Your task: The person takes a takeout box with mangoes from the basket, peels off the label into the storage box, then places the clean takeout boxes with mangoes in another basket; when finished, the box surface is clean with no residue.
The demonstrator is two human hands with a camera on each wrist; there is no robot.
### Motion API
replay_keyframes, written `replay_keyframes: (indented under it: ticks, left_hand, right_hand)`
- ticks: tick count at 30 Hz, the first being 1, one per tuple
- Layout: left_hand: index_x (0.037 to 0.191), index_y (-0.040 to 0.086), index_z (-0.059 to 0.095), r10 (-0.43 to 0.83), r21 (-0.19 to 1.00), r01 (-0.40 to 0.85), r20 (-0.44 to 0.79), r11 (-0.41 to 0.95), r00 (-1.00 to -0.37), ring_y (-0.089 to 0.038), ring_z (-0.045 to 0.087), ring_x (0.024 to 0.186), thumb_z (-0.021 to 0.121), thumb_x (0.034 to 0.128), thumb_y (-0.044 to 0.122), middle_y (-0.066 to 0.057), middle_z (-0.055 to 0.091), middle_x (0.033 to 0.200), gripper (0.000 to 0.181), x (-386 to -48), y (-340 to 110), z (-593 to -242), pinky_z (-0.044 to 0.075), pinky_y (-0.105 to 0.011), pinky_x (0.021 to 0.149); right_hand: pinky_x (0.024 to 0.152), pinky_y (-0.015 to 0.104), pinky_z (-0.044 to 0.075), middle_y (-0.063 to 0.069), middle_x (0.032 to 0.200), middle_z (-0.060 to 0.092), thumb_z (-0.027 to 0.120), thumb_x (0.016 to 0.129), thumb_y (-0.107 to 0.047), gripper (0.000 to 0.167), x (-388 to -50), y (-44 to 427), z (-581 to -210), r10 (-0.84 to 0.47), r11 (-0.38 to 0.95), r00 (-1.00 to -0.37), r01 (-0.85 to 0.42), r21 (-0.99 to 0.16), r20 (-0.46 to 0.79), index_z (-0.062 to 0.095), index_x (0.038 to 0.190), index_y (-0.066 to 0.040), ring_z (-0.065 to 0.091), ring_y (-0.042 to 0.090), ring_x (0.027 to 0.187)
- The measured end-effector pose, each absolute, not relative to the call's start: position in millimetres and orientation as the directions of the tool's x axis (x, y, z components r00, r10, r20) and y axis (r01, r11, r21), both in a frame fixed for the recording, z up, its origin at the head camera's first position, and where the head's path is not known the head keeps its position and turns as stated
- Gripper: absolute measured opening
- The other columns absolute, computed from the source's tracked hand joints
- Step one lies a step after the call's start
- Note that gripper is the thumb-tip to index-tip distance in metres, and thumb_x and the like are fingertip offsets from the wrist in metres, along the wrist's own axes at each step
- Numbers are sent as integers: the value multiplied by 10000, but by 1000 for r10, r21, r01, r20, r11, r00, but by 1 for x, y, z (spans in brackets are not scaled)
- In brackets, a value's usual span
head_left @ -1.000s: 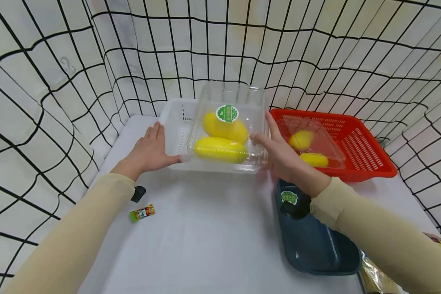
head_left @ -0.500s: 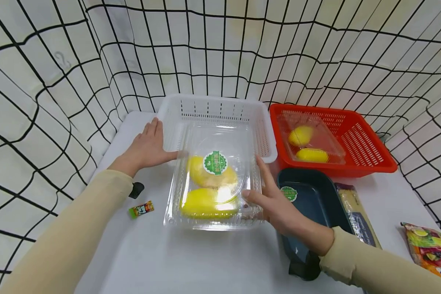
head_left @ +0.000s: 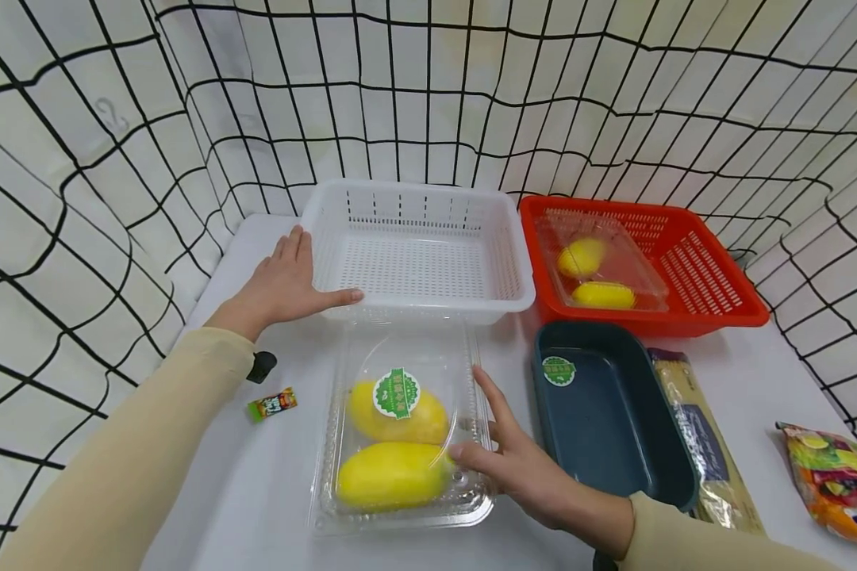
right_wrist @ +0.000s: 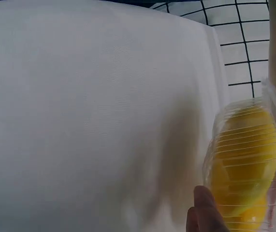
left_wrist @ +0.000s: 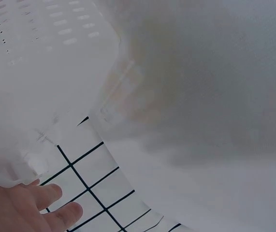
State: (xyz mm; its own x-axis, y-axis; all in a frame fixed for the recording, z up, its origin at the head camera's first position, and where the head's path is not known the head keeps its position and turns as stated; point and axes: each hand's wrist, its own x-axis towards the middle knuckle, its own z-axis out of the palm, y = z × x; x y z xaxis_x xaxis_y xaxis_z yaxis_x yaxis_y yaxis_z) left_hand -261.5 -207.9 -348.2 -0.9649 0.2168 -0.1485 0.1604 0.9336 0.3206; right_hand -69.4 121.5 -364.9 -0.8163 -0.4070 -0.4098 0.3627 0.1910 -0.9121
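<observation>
A clear plastic clamshell box [head_left: 393, 341] with a green label and two yellow fruits [head_left: 394, 474], likely mangoes, is in front of the white basket [head_left: 428, 305]. My right hand [head_left: 517, 464] grips the box's right side, thumb on top and other fingers partly hidden. In the right wrist view the box [right_wrist: 244, 164] tilts at the right, above the table. My left hand [head_left: 278, 281] lies against the left front corner of the white basket, fingers straight and thumb along its front rim. Fingertips [left_wrist: 65, 215] show beside that corner in the left wrist view.
Right of the white basket stands a red basket [head_left: 721, 317] holding a similar box of yellow fruits. A dark blue tub [head_left: 607, 420], a noodle-like packet [head_left: 714, 452] and a colourful bag [head_left: 835, 484] lie nearer. A small snack packet [head_left: 273, 404] is left. Black netting surrounds the table.
The clamshell box has come out from over the white basket, toward me and down, in my right hand. My left hand has stayed at the basket's corner.
</observation>
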Motion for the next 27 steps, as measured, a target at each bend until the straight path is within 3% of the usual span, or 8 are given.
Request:
replay_keyframes:
  ticks: [3,8,19,27]
  left_hand:
    - [1573,-120,-100,213,323,155,-152,934,-965,-550,12,1542,601,829,791,-330,-94,1672,1369,-262,-208,-349,160,-698,1214]
    - [1574,-116,-107,214,321,155,-156,934,-964,-542,3,1545,598,826,799,-326,-106,1672,1375,-262,-208,-350,157,-693,1218]
    - [1568,-109,-139,215,335,149,-169,930,-962,-542,-41,1545,593,834,791,-313,-166,1664,1372,-261,-210,-348,128,-689,1226]
    - [1565,-101,-152,220,329,154,-175,932,-960,-516,-72,1553,563,847,801,-295,-201,1658,1357,-259,-209,-347,109,-689,1229]
  right_hand:
    - [890,618,573,347,1587,212,693,936,-275,973,-70,118,-371,-366,207,-814,400,-893,-450,18,1613,-455,543,443,1239]
    - [876,580,593,353,1511,322,693,931,-261,994,-72,115,-379,-372,207,-808,407,-890,-456,-5,1616,-435,631,329,1082]
    - [847,564,606,383,1579,207,670,942,-239,991,-74,115,-377,-371,250,-798,407,-879,-475,-29,1627,-393,630,352,1105]
    - [842,602,597,372,1523,317,684,931,-168,1015,-72,117,-375,-345,263,-801,418,-870,-489,-26,1642,-310,624,367,1112]
